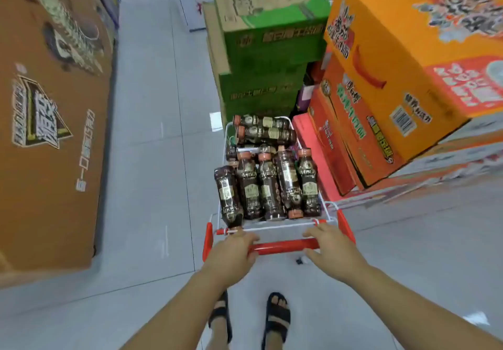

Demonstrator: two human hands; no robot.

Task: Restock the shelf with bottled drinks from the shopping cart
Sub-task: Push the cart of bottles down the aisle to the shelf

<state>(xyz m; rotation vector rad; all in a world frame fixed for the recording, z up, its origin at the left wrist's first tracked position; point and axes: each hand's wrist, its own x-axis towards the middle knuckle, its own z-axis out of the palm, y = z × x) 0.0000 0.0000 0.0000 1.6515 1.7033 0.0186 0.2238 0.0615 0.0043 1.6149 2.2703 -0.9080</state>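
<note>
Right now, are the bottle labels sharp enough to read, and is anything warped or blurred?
Head view: bottles soft, labels hardly legible; orange boxes and brown box smeared and bowed by the wide lens; left hand and right hand gripping the red handle sharpest; light even.

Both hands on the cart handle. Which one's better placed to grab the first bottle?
Left, probably. The left hand and right hand both grip the handle, but one bottle leans over the rim of the cart just ahead of the left hand.
</note>
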